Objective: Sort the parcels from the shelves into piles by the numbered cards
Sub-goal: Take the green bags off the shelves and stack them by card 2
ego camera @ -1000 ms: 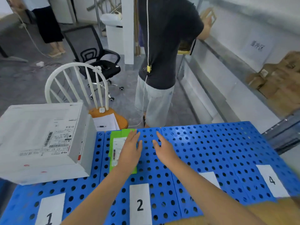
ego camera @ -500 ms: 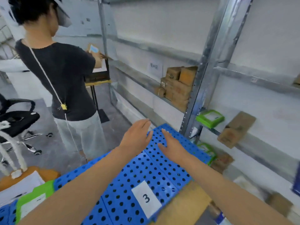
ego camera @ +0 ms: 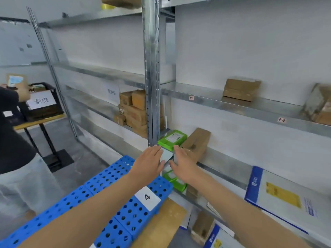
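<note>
Since half a second ago, when both hands hovered over the blue perforated bench (ego camera: 111, 176) near card 3, the view has swung right toward the shelving. Card 4 (ego camera: 147, 197) now lies at the bench's far corner. The left hand (ego camera: 148, 163) and right hand (ego camera: 182, 165) have gone past the bench edge to the steel shelf (ego camera: 223, 165). Both hands are released and hold nothing, with the fingers (ego camera: 155, 150) straight and close together.

The right fingertips reach the lower front edge of a green parcel (ego camera: 172, 139), which lies on that shelf just beside the upright post (ego camera: 152, 68). Whether they touch it cannot be told. A brown parcel (ego camera: 196, 142) leans against the wall, just beside the green one on its right.

On the shelf below lie a second green parcel (ego camera: 174, 180) and, further right, a white-and-blue mailer (ego camera: 283, 197). Stacked brown cartons (ego camera: 134, 111) fill the bay left of the post, and a brown box (ego camera: 240, 89) sits on the shelf above. At the left edge another person (ego camera: 16, 140) stands by a black crate (ego camera: 43, 102) on a stand; the crate carries a white sign.
</note>
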